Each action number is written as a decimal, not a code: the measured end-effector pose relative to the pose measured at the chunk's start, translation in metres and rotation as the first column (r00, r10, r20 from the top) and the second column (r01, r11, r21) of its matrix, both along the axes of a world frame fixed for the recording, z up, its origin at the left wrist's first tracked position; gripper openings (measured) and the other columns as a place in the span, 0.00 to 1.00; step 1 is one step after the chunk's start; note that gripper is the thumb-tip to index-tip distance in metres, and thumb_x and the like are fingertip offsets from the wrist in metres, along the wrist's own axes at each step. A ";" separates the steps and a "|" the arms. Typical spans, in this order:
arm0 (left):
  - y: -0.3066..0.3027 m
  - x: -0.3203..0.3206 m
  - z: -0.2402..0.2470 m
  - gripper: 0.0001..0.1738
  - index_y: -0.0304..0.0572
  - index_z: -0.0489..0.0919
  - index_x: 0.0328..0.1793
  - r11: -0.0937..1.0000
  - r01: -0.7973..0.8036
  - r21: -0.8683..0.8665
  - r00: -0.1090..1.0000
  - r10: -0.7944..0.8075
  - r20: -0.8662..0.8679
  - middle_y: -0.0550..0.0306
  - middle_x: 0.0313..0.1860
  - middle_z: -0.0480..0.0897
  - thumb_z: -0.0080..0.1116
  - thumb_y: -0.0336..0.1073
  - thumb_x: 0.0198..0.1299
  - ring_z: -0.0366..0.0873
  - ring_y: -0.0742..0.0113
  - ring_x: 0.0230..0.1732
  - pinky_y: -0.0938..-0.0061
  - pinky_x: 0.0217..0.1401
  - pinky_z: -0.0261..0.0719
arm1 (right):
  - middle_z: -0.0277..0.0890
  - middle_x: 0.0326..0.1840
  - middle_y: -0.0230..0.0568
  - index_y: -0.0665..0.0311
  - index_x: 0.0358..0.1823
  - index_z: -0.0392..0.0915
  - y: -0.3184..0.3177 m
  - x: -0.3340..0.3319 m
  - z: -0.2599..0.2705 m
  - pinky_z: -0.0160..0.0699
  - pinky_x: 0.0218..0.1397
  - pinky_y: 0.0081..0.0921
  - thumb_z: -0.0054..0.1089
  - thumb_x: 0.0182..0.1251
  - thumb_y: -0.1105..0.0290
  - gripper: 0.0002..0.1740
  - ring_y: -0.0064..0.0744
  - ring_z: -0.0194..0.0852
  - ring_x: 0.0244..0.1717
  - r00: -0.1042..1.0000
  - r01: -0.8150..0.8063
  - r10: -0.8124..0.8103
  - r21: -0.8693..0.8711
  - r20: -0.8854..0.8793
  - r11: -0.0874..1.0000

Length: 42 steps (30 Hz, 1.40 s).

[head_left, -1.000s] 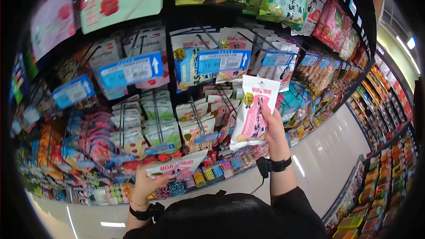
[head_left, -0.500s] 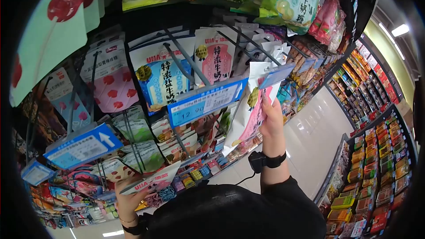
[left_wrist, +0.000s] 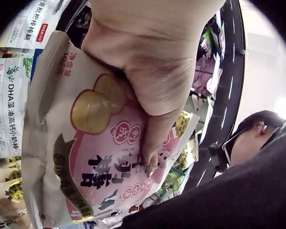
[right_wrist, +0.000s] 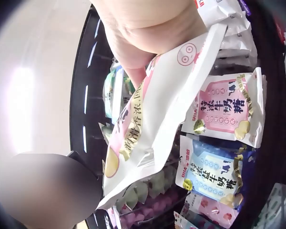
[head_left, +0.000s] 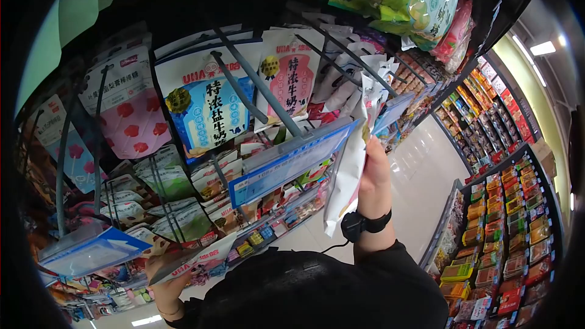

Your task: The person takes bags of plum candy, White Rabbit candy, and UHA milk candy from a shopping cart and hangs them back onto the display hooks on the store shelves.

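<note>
Holding one candy bag upright at peg level in my right hand; left hand clutches a second bag low, apparently spare.

My right-hand packet is white w/ a pink panel & gold lettering. My left-hand packet — white, pink middle, tan discs, black characters. Hanging bag — blue & white; price tag blue w/ white label.

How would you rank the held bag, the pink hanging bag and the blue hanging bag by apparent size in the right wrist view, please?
1. Held bag, largest, though nearest the camera.
2. Pink hanging bag and blue hanging bag look alike; unranked.
</note>
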State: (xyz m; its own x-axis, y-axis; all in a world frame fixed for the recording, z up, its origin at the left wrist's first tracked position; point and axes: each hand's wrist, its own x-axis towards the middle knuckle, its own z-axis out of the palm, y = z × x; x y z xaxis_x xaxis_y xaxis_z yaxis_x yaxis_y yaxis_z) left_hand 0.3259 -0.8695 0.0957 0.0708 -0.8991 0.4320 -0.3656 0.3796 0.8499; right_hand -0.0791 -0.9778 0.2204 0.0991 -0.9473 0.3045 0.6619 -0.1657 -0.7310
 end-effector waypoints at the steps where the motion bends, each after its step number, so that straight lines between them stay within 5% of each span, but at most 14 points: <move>1: 0.000 0.001 -0.002 0.20 0.38 0.81 0.34 1.000 0.003 -0.003 1.000 -0.003 -0.004 0.54 0.29 0.84 0.70 0.39 0.32 0.81 0.62 0.29 0.74 0.36 0.74 | 0.75 0.50 0.42 0.68 0.58 0.65 0.002 -0.001 0.000 0.78 0.51 0.29 0.55 0.63 0.71 0.22 0.32 0.78 0.47 0.990 -0.093 0.090 0.023 0.108 0.995; 6: 0.002 -0.002 -0.006 0.20 0.37 0.81 0.33 0.992 0.026 0.122 0.971 0.004 -0.239 0.53 0.29 0.83 0.69 0.38 0.30 0.81 0.59 0.29 0.72 0.38 0.74 | 0.76 0.48 0.45 0.67 0.58 0.64 0.009 0.001 0.010 0.83 0.44 0.36 0.54 0.61 0.73 0.23 0.38 0.80 0.42 0.953 -0.263 0.257 0.016 0.163 0.965; 10: -0.001 -0.001 0.001 0.19 0.36 0.80 0.33 0.996 0.018 0.093 0.990 -0.005 -0.144 0.52 0.28 0.83 0.68 0.37 0.31 0.81 0.59 0.29 0.72 0.38 0.74 | 0.75 0.50 0.47 0.70 0.58 0.65 0.006 0.007 0.019 0.82 0.47 0.34 0.55 0.60 0.75 0.24 0.37 0.80 0.43 0.941 -0.305 0.286 0.082 0.182 0.949; 14: 0.000 0.000 0.002 0.20 0.34 0.81 0.35 0.998 0.061 0.029 0.996 -0.060 -0.059 0.52 0.29 0.83 0.68 0.36 0.32 0.81 0.59 0.28 0.72 0.37 0.75 | 0.78 0.44 0.43 0.72 0.55 0.68 -0.022 0.022 0.014 0.80 0.44 0.25 0.47 0.60 0.79 0.20 0.31 0.80 0.39 0.907 0.370 -0.356 0.021 -0.223 0.929; 17: 0.002 -0.004 0.010 0.20 0.32 0.81 0.37 0.995 0.085 0.046 0.986 -0.077 -0.149 0.51 0.30 0.84 0.68 0.35 0.34 0.81 0.62 0.29 0.74 0.36 0.75 | 0.78 0.43 0.40 0.71 0.53 0.70 -0.051 0.013 0.003 0.78 0.42 0.22 0.47 0.59 0.80 0.19 0.27 0.79 0.39 0.813 0.398 -0.383 -0.060 -0.438 0.915; 20: 0.006 -0.005 0.011 0.20 0.28 0.80 0.35 0.978 0.114 0.175 0.946 -0.054 -0.318 0.50 0.31 0.84 0.69 0.33 0.35 0.81 0.64 0.30 0.76 0.37 0.76 | 0.78 0.40 0.35 0.69 0.51 0.73 -0.069 0.031 0.014 0.74 0.36 0.19 0.55 0.62 0.74 0.16 0.22 0.76 0.34 0.825 0.404 -0.416 -0.115 -0.382 0.907; 26: 0.018 -0.009 0.022 0.24 0.29 0.81 0.34 0.994 -0.001 0.113 0.977 0.025 -0.211 0.51 0.29 0.84 0.75 0.35 0.30 0.80 0.64 0.30 0.78 0.37 0.74 | 0.77 0.43 0.36 0.67 0.54 0.72 -0.114 0.042 0.020 0.73 0.40 0.21 0.65 0.59 0.61 0.25 0.23 0.75 0.38 0.646 0.431 -0.498 -0.263 -0.579 0.863; 29: 0.026 0.000 0.011 0.24 0.29 0.80 0.36 0.997 -0.045 0.058 0.970 0.057 -0.237 0.51 0.32 0.83 0.76 0.34 0.30 0.79 0.67 0.34 0.78 0.39 0.74 | 0.76 0.47 0.37 0.67 0.55 0.72 -0.105 0.049 0.016 0.72 0.44 0.22 0.65 0.59 0.60 0.27 0.25 0.75 0.42 0.794 0.408 -0.431 -0.151 -0.429 0.901; 31: 0.031 0.003 0.009 0.25 0.28 0.79 0.39 0.990 -0.001 0.141 0.947 0.046 -0.317 0.50 0.32 0.82 0.76 0.31 0.33 0.79 0.68 0.36 0.77 0.39 0.76 | 0.75 0.50 0.37 0.68 0.56 0.71 -0.108 0.041 0.008 0.71 0.48 0.23 0.66 0.57 0.61 0.28 0.28 0.74 0.45 0.680 0.468 -0.509 -0.222 -0.528 0.855; 33: 0.034 0.004 0.012 0.24 0.27 0.77 0.40 0.998 0.007 0.068 0.927 0.019 -0.373 0.51 0.33 0.81 0.74 0.27 0.34 0.78 0.69 0.37 0.77 0.40 0.77 | 0.75 0.49 0.37 0.68 0.55 0.71 -0.107 0.038 -0.007 0.71 0.48 0.24 0.68 0.55 0.62 0.28 0.29 0.73 0.45 0.188 0.534 -0.798 -0.622 -0.572 0.572; 35: 0.039 0.008 0.027 0.25 0.27 0.76 0.42 0.933 0.111 0.342 0.911 0.041 -0.410 0.52 0.36 0.80 0.72 0.23 0.34 0.78 0.70 0.37 0.77 0.41 0.77 | 0.78 0.41 0.42 0.69 0.48 0.73 -0.085 0.037 -0.009 0.72 0.43 0.26 0.67 0.55 0.63 0.23 0.30 0.74 0.39 0.286 0.562 -0.784 -0.566 -0.551 0.603; 38: 0.038 0.018 0.006 0.27 0.28 0.73 0.45 0.948 0.109 0.300 0.914 0.023 -0.404 0.52 0.38 0.80 0.71 0.21 0.34 0.78 0.70 0.37 0.75 0.41 0.77 | 0.76 0.27 0.52 0.70 0.38 0.72 -0.051 0.046 -0.008 0.73 0.33 0.31 0.64 0.57 0.64 0.17 0.38 0.75 0.26 -0.003 0.619 -0.792 -0.623 -0.611 0.478; 41: 0.034 0.016 -0.004 0.29 0.29 0.71 0.48 0.964 0.125 0.234 0.897 -0.009 -0.443 0.51 0.41 0.79 0.71 0.21 0.35 0.78 0.69 0.40 0.74 0.44 0.77 | 0.77 0.32 0.59 0.70 0.45 0.69 -0.032 0.041 -0.029 0.74 0.36 0.43 0.60 0.59 0.67 0.17 0.59 0.76 0.35 -0.049 0.596 -0.744 -0.617 -0.667 0.514; 42: 0.034 0.014 -0.007 0.31 0.30 0.71 0.49 0.966 0.149 0.211 0.877 -0.030 -0.480 0.50 0.44 0.79 0.71 0.20 0.35 0.78 0.67 0.43 0.73 0.47 0.76 | 0.77 0.30 0.56 0.68 0.43 0.70 -0.026 0.039 -0.037 0.74 0.34 0.42 0.59 0.60 0.69 0.14 0.56 0.77 0.33 -0.090 0.567 -0.811 -0.699 -0.578 0.435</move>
